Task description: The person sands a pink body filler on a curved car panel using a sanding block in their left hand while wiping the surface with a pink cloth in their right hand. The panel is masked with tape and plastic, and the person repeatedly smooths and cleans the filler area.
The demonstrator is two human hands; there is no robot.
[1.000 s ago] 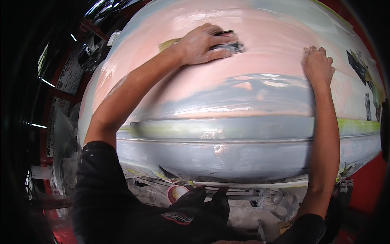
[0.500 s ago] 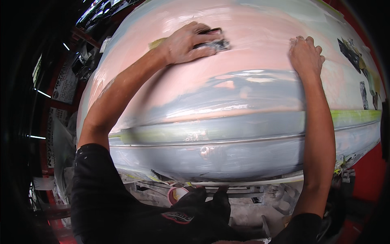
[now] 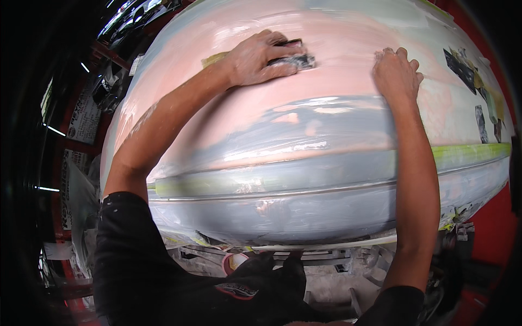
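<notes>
The left hand (image 3: pixel 260 58) lies palm-down high on the car body panel (image 3: pixel 283 163), its fingers (image 3: pixel 283 48) held close together and curled over a dark sanding block (image 3: pixel 293 58), pressing it flat against the pink filler. Only the block's far edge and right end show past the fingertips. The right hand (image 3: pixel 396 70) rests well apart to the right on the same pink area, holding nothing; its fingers (image 3: pixel 389 54) are together and bent at the knuckles, tips touching the surface. Below both hands the panel turns grey, with a green masking tape strip (image 3: pixel 467 153) running along its lower crease at right.
</notes>
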